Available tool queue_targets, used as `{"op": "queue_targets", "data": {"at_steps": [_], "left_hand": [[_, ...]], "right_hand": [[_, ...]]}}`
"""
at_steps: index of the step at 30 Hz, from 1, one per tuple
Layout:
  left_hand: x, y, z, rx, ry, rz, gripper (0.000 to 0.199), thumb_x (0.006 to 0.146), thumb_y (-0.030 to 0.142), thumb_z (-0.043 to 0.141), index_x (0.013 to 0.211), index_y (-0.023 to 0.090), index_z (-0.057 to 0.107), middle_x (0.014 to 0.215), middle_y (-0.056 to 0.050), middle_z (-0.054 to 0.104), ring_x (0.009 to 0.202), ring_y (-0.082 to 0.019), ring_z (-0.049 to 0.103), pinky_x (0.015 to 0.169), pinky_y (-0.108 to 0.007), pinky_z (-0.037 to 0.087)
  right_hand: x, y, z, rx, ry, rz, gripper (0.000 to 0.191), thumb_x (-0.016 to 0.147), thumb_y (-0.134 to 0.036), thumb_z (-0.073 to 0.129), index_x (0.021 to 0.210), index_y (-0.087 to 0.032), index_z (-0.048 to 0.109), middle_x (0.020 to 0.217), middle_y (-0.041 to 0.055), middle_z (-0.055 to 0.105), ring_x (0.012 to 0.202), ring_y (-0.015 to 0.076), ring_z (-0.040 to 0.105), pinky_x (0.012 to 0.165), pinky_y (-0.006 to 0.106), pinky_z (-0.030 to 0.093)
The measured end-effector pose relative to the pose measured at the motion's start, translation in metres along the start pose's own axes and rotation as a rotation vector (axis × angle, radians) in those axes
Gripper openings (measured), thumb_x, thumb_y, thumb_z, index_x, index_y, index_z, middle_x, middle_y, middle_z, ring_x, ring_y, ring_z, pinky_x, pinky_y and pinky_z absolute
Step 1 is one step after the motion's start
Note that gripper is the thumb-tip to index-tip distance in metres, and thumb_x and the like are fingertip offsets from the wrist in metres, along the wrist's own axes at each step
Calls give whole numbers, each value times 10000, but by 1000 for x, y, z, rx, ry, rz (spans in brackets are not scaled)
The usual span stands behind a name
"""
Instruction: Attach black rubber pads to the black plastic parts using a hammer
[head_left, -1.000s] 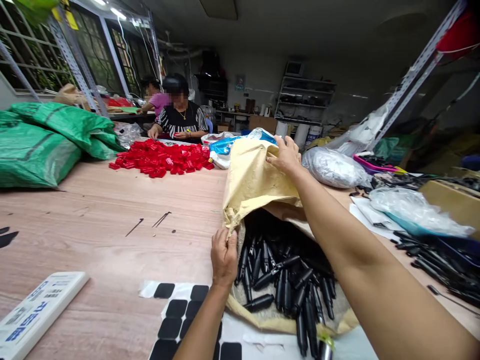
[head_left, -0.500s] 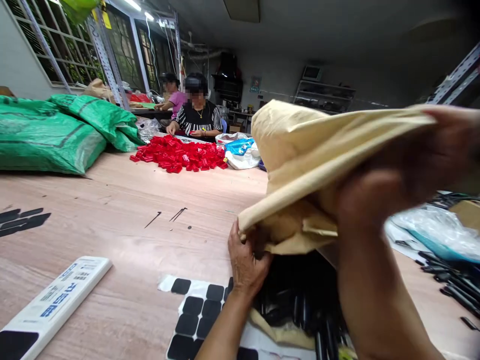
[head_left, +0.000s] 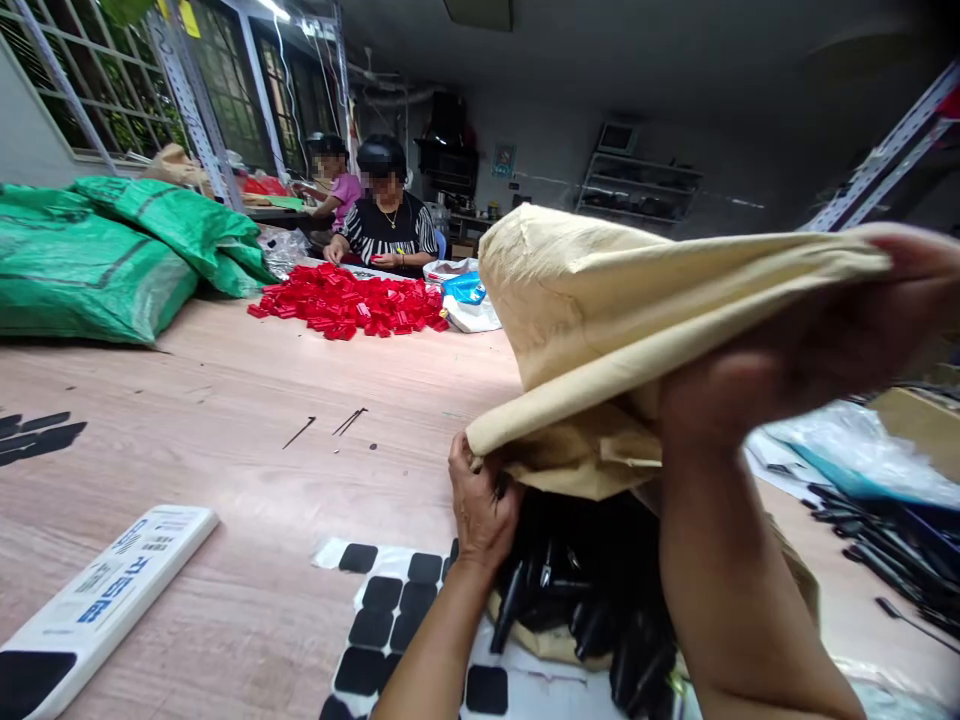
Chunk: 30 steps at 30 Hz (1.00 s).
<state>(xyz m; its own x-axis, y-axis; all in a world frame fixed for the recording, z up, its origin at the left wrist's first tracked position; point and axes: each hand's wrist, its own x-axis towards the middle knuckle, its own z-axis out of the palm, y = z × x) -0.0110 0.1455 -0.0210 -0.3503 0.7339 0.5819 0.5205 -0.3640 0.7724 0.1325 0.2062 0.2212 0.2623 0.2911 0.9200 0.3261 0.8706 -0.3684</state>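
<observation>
A tan sack, of paper or cloth (head_left: 577, 310), is tilted in front of me with its mouth turned toward me. My left hand (head_left: 484, 510) is closed on the lower left corner of its rim. On the upper right, my right hand (head_left: 817, 340) grips the sack's other side, its fingers partly hidden in shadow and blurred. Under the mouth lies a heap of glossy black parts (head_left: 577, 620), their kind hard to make out. A white sheet with black rounded-square pads (head_left: 371, 628) lies beside my left forearm.
A long white box (head_left: 120, 590) lies at the left front. Red pieces (head_left: 352, 300) are piled across the table before a person (head_left: 386, 225); another person sits behind. Green sacks (head_left: 82, 265) stand at left. Black stick-like parts (head_left: 892, 560) and clear plastic (head_left: 862, 450) lie at right.
Black parts beneath the sack's mouth have shifted and more of them show. Both hands keep their hold on the sack. The view has moved slightly, so most things sit a little further left.
</observation>
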Motion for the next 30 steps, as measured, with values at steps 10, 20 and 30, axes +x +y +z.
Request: {"op": "queue_targets", "data": {"at_steps": [10,20,30], "left_hand": [[10,-6,-2,-58,60,-188,167,911,232,537,884,186,695,1364,-116,434,1319,-273,472,1175,-445,376],[11,-8,0,-1,69,-174,172,910,269,553,930,198,708,1284,-107,484,1278,-257,502,1144,-395,402],[13,-7,0,-9,62,-167,163,917,272,542,901,198,687,1230,-120,492,1239,-269,508,1145,-420,393]], "right_hand": [[-11,120,-27,-565,-84,178,167,909,-271,433,920,-195,582,812,46,601,786,205,549,837,403,479],[-101,-3,-139,-674,-577,102,321,912,-301,577,1220,-256,653,1206,84,659,1172,262,583,1048,489,463],[-265,-91,-268,-899,-700,235,250,949,-301,554,1168,-244,662,1139,98,661,1071,264,627,902,445,539]]}}
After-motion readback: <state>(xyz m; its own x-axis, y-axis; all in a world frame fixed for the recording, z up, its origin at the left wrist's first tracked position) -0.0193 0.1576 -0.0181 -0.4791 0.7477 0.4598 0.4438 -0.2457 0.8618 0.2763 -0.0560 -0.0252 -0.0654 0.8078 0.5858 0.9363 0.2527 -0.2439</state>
